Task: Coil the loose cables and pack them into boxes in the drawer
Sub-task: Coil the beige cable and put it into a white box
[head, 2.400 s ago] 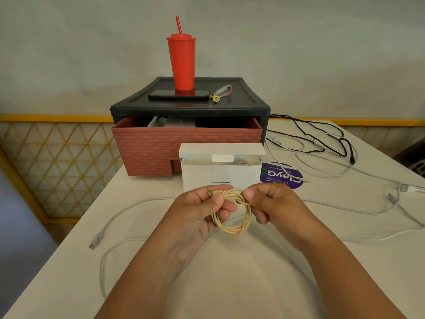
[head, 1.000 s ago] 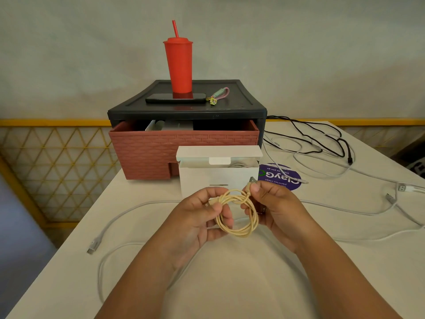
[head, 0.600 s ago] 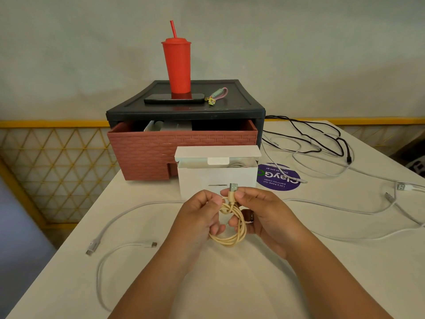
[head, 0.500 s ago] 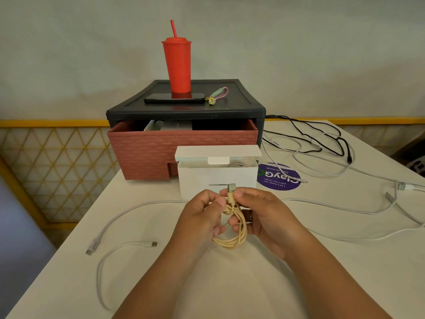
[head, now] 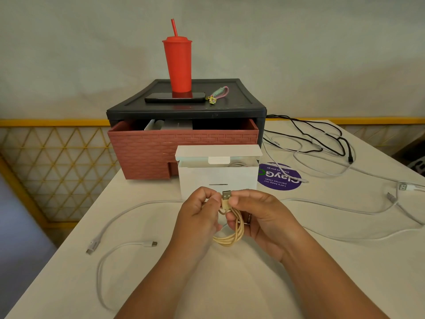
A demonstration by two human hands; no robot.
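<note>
Here the left hand [head: 200,217] and right hand [head: 257,217] both pinch the tan cable coil [head: 230,239], plug up (winding looks done). The white box [head: 218,178] stands open at twelve o'clock: next, tuck the coil in without springing.

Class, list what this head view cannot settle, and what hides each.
Drawer contents, head view: brick front and cabinet hide most.
Box inside, head view: front wall hides it.
Beige cable's far plug, head view: left hand and right hand cover it.
White cable, head view: right edge cuts it off.
</note>
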